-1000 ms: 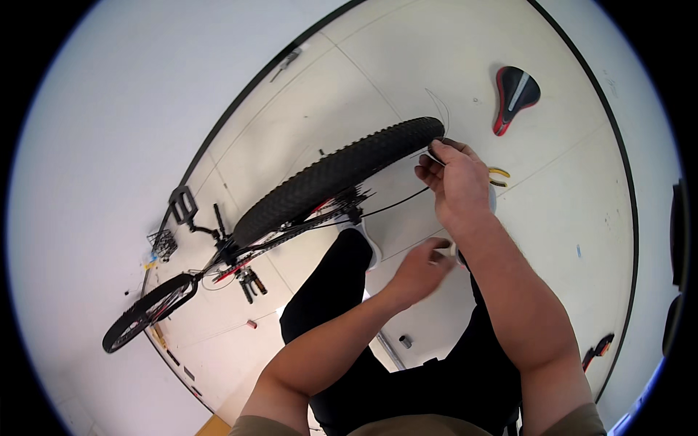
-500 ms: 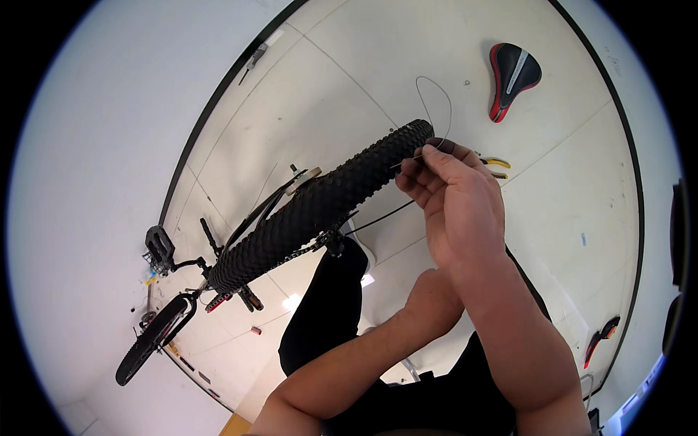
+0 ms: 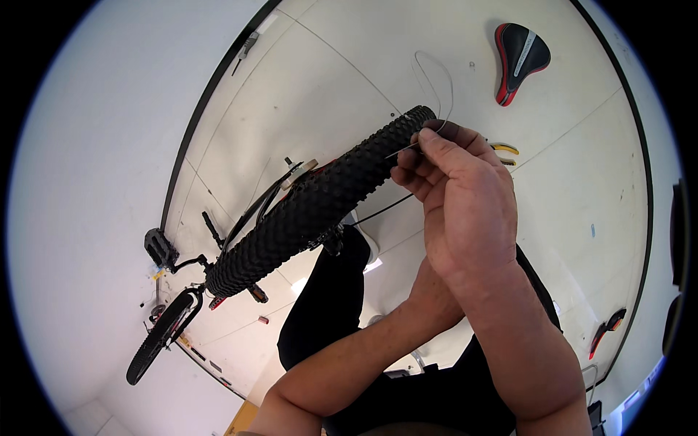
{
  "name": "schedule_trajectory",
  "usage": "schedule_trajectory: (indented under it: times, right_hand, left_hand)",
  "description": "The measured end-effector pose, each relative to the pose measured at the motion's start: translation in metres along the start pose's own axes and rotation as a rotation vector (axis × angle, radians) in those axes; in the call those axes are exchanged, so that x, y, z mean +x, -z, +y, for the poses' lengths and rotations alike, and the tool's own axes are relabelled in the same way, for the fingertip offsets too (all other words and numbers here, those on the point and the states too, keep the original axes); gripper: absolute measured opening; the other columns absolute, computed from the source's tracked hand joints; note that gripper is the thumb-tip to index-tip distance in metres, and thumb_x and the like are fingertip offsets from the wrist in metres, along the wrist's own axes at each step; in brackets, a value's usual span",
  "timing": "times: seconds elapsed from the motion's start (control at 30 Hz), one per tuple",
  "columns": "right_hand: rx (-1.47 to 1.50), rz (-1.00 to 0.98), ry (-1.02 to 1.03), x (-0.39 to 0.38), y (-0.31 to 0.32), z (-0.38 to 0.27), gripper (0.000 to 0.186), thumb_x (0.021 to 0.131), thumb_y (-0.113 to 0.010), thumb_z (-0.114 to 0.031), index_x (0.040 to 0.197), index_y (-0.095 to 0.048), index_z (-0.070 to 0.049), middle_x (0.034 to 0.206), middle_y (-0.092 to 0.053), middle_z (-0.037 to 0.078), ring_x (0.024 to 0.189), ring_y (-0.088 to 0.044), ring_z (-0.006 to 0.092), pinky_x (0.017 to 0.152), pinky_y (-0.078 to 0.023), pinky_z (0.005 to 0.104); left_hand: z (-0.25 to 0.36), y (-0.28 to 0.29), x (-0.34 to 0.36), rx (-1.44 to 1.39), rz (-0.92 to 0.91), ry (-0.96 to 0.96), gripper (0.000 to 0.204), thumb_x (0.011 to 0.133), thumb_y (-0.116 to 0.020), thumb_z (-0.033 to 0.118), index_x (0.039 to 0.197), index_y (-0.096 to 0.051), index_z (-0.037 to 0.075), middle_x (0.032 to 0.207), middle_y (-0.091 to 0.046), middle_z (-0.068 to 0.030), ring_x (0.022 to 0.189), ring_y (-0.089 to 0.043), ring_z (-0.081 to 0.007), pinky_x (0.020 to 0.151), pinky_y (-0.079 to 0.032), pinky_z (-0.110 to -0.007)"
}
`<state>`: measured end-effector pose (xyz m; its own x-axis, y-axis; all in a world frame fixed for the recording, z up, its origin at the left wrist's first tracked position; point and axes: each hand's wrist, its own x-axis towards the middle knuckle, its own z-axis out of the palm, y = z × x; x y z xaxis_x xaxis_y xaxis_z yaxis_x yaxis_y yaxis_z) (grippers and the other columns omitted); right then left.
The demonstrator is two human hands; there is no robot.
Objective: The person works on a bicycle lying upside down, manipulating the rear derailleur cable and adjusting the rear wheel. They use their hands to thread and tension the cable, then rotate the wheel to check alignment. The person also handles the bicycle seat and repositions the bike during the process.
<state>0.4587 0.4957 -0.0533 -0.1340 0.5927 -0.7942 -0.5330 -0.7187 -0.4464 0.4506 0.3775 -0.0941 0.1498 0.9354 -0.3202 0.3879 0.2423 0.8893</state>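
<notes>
My right hand (image 3: 465, 189) pinches a thin silver wire (image 3: 400, 151) beside the upper end of a knobby bicycle tyre (image 3: 320, 189). The wire loops upward over the floor. My left hand (image 3: 430, 287) is below, mostly hidden behind my right wrist and forearm, so its fingers cannot be seen. The bicycle lies across the left half of the view, with a pedal (image 3: 161, 247) jutting out and a smaller-looking far wheel (image 3: 149, 345) at lower left. A black cable (image 3: 382, 210) runs from the bicycle toward the area behind my right hand.
A black-and-red saddle (image 3: 522, 62) lies on the tiled floor at upper right. Yellow-handled pliers (image 3: 507, 149) show just past my right hand. A red-and-black object (image 3: 607, 330) lies at lower right, a grey tool (image 3: 247, 48) at upper left. My dark-trousered legs (image 3: 320, 298) are below.
My right hand has risen slightly with the wire, whose loop now stands higher in view. My left hand has moved behind my right forearm. The tyre's upper end sits a little higher.
</notes>
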Motion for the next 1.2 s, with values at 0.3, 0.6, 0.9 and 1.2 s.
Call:
schedule_trajectory:
  times: [0.3, 0.6, 0.9, 1.2]
  right_hand:
    - [0.01, -0.001, 0.013, -0.001, 0.0, 0.0, 0.012, 0.097, -0.062, -0.007, 0.108, -0.06, -0.001, 0.093, -0.066, 0.008, 0.084, -0.067, 0.0187, 0.081, -0.056, 0.0363]
    - [0.045, 0.023, 0.016, -0.002, -0.001, -0.018, 0.018, 0.096, -0.065, -0.009, 0.108, -0.062, 0.004, 0.092, -0.067, 0.008, 0.081, -0.067, 0.0168, 0.079, -0.057, 0.0338]
    - [0.088, 0.025, 0.006, -0.004, -0.003, -0.02, 0.018, 0.092, -0.066, -0.009, 0.104, -0.064, 0.004, 0.079, -0.068, 0.007, 0.068, -0.063, 0.0108, 0.06, -0.05, 0.0226]
    - [0.042, 0.026, 0.025, -0.012, 0.003, -0.019, 0.015, 0.092, -0.067, -0.008, 0.102, -0.064, 0.003, 0.079, -0.067, 0.006, 0.068, -0.062, 0.0111, 0.062, -0.05, 0.0231]
  left_hand:
    - [-0.014, -0.009, -0.009, 0.04, -0.094, 0.017, 0.037, 0.097, -0.062, 0.025, 0.13, -0.055, 0.009, 0.124, -0.057, -0.0074, 0.116, -0.053, -0.0234, 0.098, -0.044, -0.038]
    - [-0.039, -0.016, -0.045, 0.012, -0.368, 0.306, 0.03, 0.097, -0.062, 0.023, 0.125, -0.063, 0.01, 0.112, -0.062, -0.0027, 0.102, -0.056, -0.0179, 0.091, -0.045, -0.033]
    - [-0.005, -0.004, -0.008, 0.069, -0.252, 0.195, 0.037, 0.094, -0.064, 0.02, 0.128, -0.057, 0.006, 0.089, -0.057, -0.0051, 0.084, -0.056, -0.023, 0.077, -0.046, -0.035]
    - [0.011, 0.003, -0.009, -0.151, -0.163, 0.31, 0.049, 0.091, -0.07, 0.025, 0.135, -0.056, 0.01, 0.115, -0.061, -0.0102, 0.105, -0.057, -0.0253, 0.09, -0.046, -0.034]
